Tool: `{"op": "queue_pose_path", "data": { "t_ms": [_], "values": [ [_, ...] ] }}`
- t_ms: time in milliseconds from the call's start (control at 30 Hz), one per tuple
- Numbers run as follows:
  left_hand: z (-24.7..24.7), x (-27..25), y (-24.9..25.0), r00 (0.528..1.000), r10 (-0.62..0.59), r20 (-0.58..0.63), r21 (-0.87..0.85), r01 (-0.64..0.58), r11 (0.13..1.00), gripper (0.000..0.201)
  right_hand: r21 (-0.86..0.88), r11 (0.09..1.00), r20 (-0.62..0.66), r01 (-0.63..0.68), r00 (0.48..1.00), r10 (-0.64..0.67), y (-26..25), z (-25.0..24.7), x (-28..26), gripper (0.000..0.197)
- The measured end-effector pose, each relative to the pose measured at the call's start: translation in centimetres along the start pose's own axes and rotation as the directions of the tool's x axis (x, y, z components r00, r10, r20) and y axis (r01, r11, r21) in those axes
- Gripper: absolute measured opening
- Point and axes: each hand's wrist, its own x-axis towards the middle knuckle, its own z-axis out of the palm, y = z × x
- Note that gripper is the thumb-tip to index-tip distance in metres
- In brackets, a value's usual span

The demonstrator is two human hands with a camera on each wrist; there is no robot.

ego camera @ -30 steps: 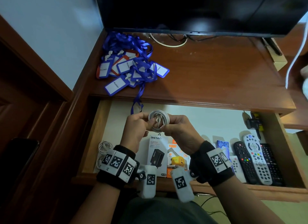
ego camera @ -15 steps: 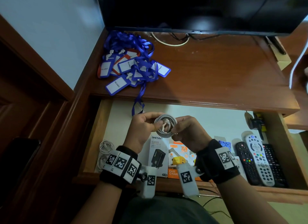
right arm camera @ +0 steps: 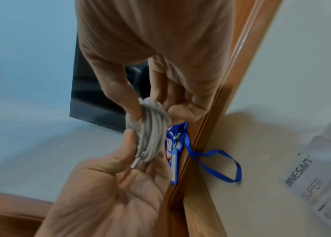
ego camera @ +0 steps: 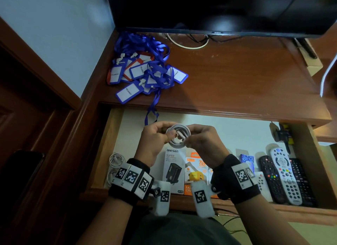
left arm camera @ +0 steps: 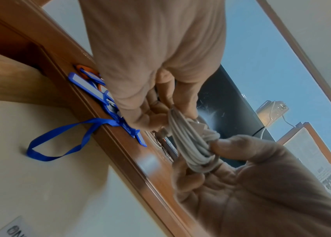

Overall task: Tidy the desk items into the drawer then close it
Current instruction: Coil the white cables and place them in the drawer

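over the open drawer (ego camera: 116, 128), my left hand (ego camera: 155, 140) and right hand (ego camera: 204, 142) pinch a coiled white cable (ego camera: 178, 135) from both sides, keeping its loops together. lanyards (ego camera: 144, 69) wait at the desk's left edge.

We see a pale blue-white wall (ego camera: 54, 31) at the left, meeting dark wooden panelling (ego camera: 27, 117) with a slanted wooden trim. A reddish-brown wooden surface (ego camera: 237, 76) stands against it, carrying a black screen (ego camera: 218, 7) at the back. Below, at the right, a strip of pale green floor (ego camera: 300, 232) shows. The light is dim and cool.
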Motion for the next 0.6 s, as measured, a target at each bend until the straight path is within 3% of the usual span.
{"op": "queue_pose_path", "data": {
  "t_ms": [167,333,600],
  "values": [
    [0.0,0.1,0.2,0.999,-0.019,0.039,-0.068,0.022,0.997,0.026,-0.024,1.000,-0.026,0.000,1.000,-0.001,-0.5,0.3,0.2,0.027],
    [-0.1,0.3,0.1,0.999,-0.041,-0.007,-0.147,0.039,0.988,0.021,-0.098,0.995,0.009,0.002,1.000,-0.001,-1.4,1.2,0.2,0.023],
    [-0.5,0.3,0.6,0.983,0.115,-0.143,-0.002,-0.117,0.993,0.021,-0.026,1.000,0.115,0.010,0.993,-0.007,-2.1,2.2,-0.8,0.015]
  ]
}}
